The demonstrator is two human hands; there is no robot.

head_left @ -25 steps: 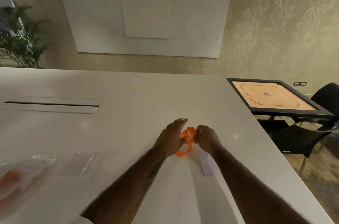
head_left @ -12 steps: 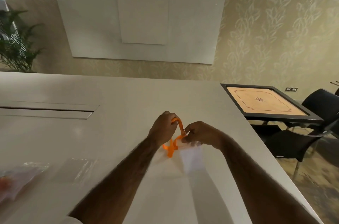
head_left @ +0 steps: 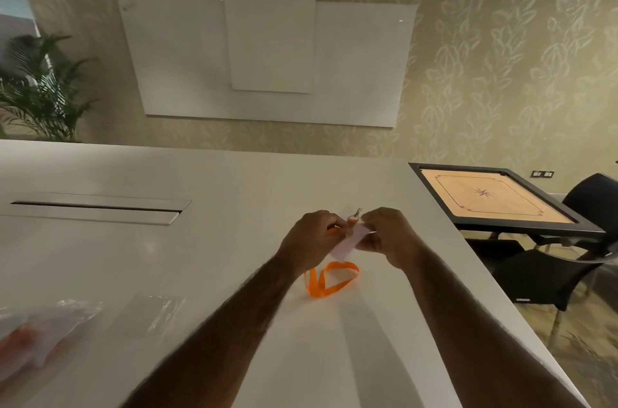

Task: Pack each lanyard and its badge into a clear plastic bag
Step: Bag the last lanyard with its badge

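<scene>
My left hand (head_left: 311, 237) pinches lanyard (head_left: 336, 286) clip end, right hand (head_left: 391, 233) pinches badge (head_left: 347, 242); empty bag (head_left: 153, 310) lower left, nearer left hand.

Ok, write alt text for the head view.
The left hand grips an orange lanyard near its clip and the right hand pinches the white badge above a white table, the lanyard's loop resting on it. An empty clear bag and a filled bag lie at left.

A carrom board (head_left: 495, 198) beside dark chairs (head_left: 535, 274) — a potted palm (head_left: 43, 90) and white wall panels (head_left: 267, 39) behind the pale table (head_left: 234, 180).
</scene>
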